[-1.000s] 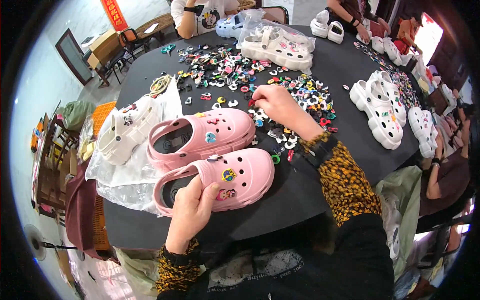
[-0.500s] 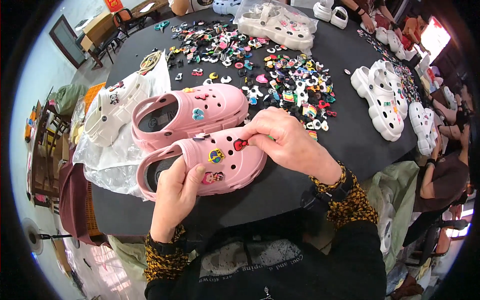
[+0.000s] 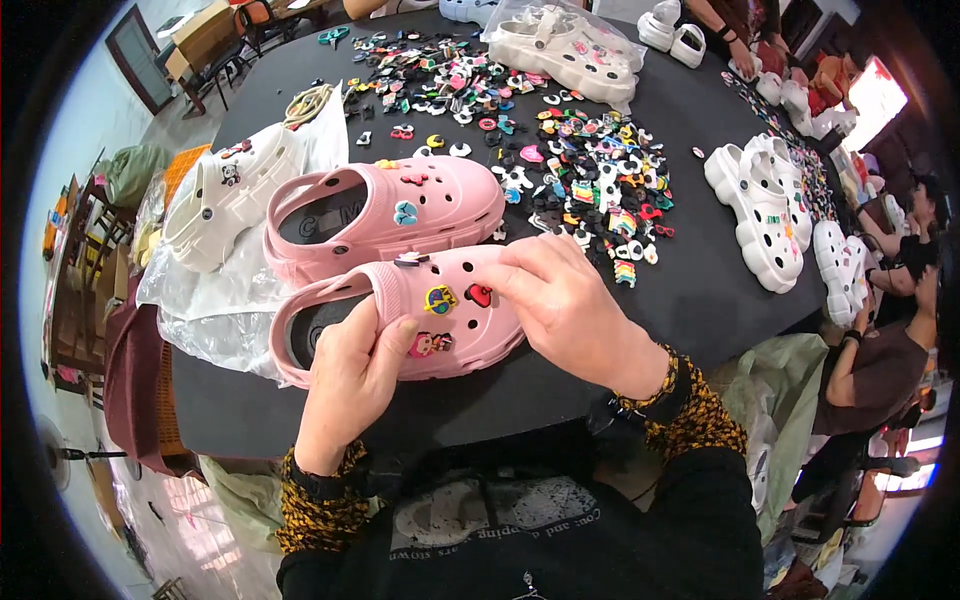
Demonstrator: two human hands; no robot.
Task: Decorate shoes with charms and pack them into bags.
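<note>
The near pink clog (image 3: 455,268) lies on the black table with its toe pointing right. My left hand (image 3: 352,380) grips it at the opening, thumb on the near side and fingers inside. At the toe, my right hand (image 3: 568,312) pinches at a red shoe charm (image 3: 479,295), its fingertips hiding the charm's right edge. A round yellow-and-blue charm (image 3: 440,299) and a pink doll-like charm (image 3: 428,344) sit in nearby holes. Just behind rests the matching pink clog (image 3: 440,195), carrying a light-blue flip-flop charm (image 3: 405,212) and other small charms.
Loose charms (image 3: 600,180) spread across the table's far middle. White clogs stand at the left (image 3: 235,195) over plastic wrap (image 3: 205,315), at the right (image 3: 755,215), and bagged at the back (image 3: 565,50). Other people (image 3: 885,340) sit along the right side.
The red charm, tilted up between my right fingers before, now lies flatter against the toe. My right hand has shifted slightly; my left hand keeps its hold.
</note>
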